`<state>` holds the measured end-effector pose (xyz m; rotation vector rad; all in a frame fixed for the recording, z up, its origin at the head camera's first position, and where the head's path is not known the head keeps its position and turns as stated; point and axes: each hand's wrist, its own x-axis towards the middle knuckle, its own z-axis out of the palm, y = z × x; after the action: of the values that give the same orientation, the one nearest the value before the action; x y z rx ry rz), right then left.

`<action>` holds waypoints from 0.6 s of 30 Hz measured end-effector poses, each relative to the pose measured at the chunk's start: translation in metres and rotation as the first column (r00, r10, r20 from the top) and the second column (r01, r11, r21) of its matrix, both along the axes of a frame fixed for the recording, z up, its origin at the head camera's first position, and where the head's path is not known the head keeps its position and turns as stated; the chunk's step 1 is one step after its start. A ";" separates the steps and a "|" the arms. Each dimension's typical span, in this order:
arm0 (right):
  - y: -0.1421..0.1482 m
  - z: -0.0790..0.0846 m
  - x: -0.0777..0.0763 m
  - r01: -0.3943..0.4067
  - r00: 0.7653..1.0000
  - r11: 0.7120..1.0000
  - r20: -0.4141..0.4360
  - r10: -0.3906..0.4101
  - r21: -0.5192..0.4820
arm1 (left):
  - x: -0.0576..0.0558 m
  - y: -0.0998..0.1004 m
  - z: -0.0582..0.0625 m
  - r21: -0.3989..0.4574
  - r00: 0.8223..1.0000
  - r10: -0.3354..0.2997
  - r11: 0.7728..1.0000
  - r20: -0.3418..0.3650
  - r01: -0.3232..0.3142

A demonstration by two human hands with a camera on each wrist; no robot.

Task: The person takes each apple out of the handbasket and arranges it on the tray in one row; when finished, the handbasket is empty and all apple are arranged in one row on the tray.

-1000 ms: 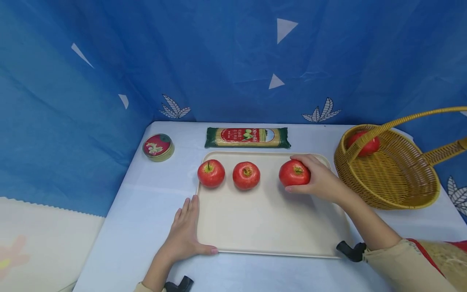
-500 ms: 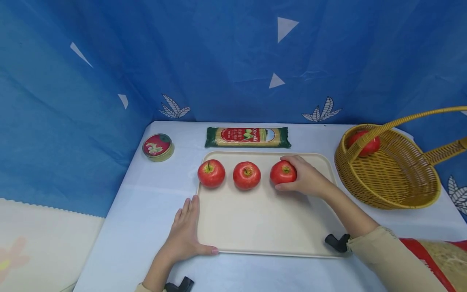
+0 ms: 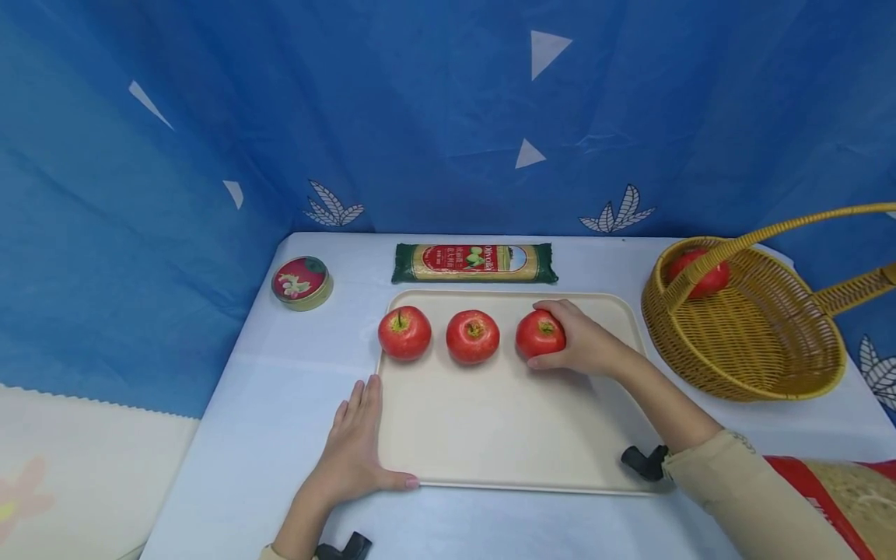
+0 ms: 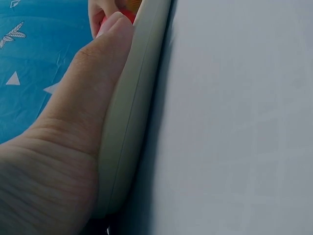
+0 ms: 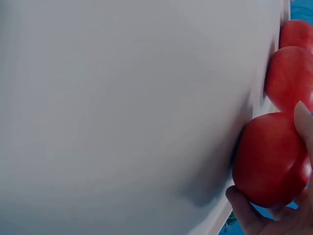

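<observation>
A cream rectangular tray (image 3: 504, 428) lies on the table, with two red apples (image 3: 473, 337) side by side along its far left part. My right hand (image 3: 586, 342) grips another red apple (image 3: 540, 333) to the right of these, thumb on the near side and fingers on the far side. In the right wrist view this apple (image 5: 269, 159) sits on or very close to the tray surface. My left hand (image 3: 353, 447) rests with straight fingers along the tray's left edge, its thumb at the near rim. The left wrist view shows that thumb (image 4: 93, 73) against the tray's side.
A yellow wicker basket (image 3: 742, 373) with a tall handle stands right of the tray, holding one red apple (image 3: 700, 274). Behind the tray lies a pack of spaghetti (image 3: 473, 264). A round tin (image 3: 302, 282) stands back left. A red-edged bag (image 3: 840, 498) lies front right.
My right hand has moved left over the tray with the apple, closer to the other two, and has barely shifted since half a second ago. The left hand has stayed in place.
</observation>
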<state>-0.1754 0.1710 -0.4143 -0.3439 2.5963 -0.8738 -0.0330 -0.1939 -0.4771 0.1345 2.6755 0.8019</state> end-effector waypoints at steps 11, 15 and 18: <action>0.006 -0.003 0.001 -0.019 0.999 0.999 0.027 0.020 -0.043 | 0.000 0.001 0.000 -0.009 1.000 0.003 1.000 -0.004 -0.003; 0.008 0.000 0.003 -0.041 0.999 0.999 -0.009 0.041 -0.012 | 0.000 0.000 0.000 -0.006 1.000 -0.001 1.000 -0.001 0.001; 0.011 0.005 0.007 -0.049 0.997 0.999 -0.067 0.049 0.006 | 0.000 0.001 0.000 -0.006 1.000 -0.001 1.000 -0.001 0.001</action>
<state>-0.1681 0.1823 -0.4090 -0.4405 2.6389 -0.8530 -0.0330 -0.1932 -0.4770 0.1350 2.6789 0.7930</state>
